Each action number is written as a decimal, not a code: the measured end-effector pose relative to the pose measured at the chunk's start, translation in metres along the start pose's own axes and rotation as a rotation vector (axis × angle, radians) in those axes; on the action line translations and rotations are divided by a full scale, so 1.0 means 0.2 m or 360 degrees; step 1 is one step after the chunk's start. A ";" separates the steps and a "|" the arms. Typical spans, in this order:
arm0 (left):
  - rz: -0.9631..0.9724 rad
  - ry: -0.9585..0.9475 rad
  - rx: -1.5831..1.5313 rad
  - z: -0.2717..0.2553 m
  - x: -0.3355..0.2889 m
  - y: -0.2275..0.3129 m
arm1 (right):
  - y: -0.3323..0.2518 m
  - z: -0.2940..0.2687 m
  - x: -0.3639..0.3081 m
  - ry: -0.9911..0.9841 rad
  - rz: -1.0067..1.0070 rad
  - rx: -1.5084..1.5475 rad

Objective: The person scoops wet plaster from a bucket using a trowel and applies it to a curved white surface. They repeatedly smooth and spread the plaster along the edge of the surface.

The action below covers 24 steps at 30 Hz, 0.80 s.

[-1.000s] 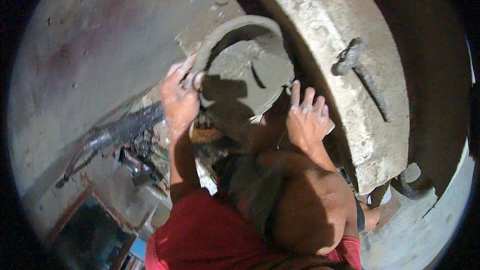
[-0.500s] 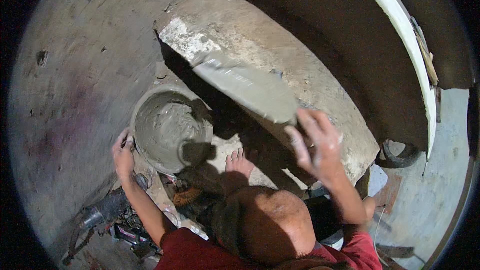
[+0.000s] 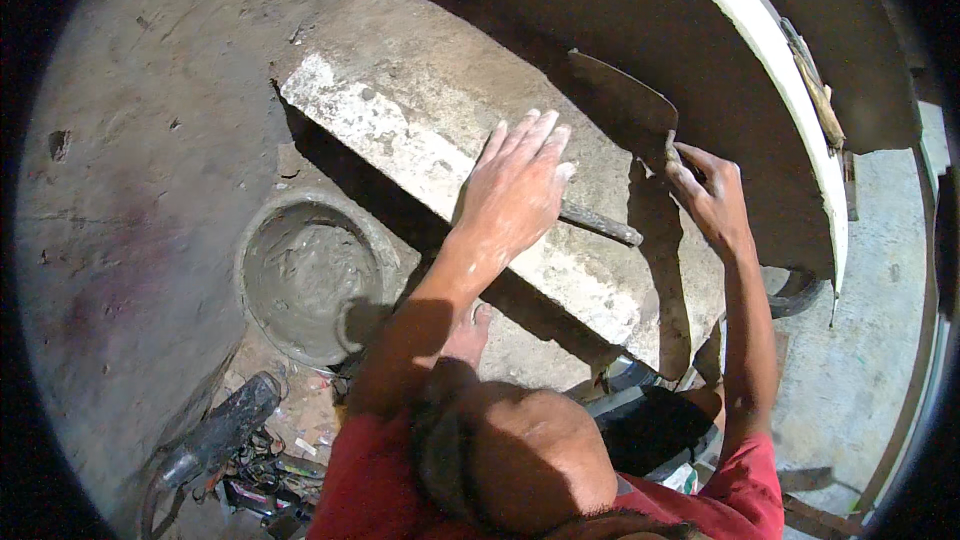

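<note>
My left hand [image 3: 515,190] lies flat with fingers spread on top of a rough concrete slab [image 3: 400,110]. A dark metal rod [image 3: 603,225] sticks out from under its palm. My right hand [image 3: 706,195] grips the handle of a mortar-smeared trowel [image 3: 625,105], whose blade stands over the slab's far, shadowed side. A round pan of wet grey mortar [image 3: 310,275] sits on the floor to the left of the slab, apart from both hands.
A white curved edge [image 3: 780,70] arcs past the slab at the upper right. Black tools and cables [image 3: 215,440] lie on the floor at the lower left. Rough grey concrete floor [image 3: 130,140] spreads to the left. A dark ring-shaped object [image 3: 800,292] lies at the slab's right end.
A second ago both hands held the mortar pan up. It now sits on the floor; my left hand left its rim for the slab top, and my right hand carried the trowel farther right.
</note>
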State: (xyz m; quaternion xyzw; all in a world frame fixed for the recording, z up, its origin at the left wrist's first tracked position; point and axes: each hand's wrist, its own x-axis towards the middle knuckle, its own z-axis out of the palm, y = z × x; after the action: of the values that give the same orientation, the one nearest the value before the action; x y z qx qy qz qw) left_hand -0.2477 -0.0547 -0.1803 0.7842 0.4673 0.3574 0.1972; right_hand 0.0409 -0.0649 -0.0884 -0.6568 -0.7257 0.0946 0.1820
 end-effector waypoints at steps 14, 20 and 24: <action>-0.0067 -0.0242 0.0326 0.14 0.10 -0.07 | -0.06 -0.13 -0.36 0.0098 0.0378 -0.0576; -0.0079 -0.0222 0.0268 0.13 0.12 -0.06 | -0.22 0.09 -0.05 -0.0026 0.0053 -0.0791; -0.0088 -0.0196 0.0225 0.13 0.10 -0.07 | -0.19 0.10 0.12 -0.0017 0.0044 -0.0951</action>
State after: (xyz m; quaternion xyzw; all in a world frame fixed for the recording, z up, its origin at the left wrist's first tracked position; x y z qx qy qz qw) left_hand -0.2311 -0.0300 -0.1994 0.8035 0.4997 0.2691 0.1796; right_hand -0.0042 -0.0434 -0.0881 -0.6906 -0.7133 -0.1172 -0.0246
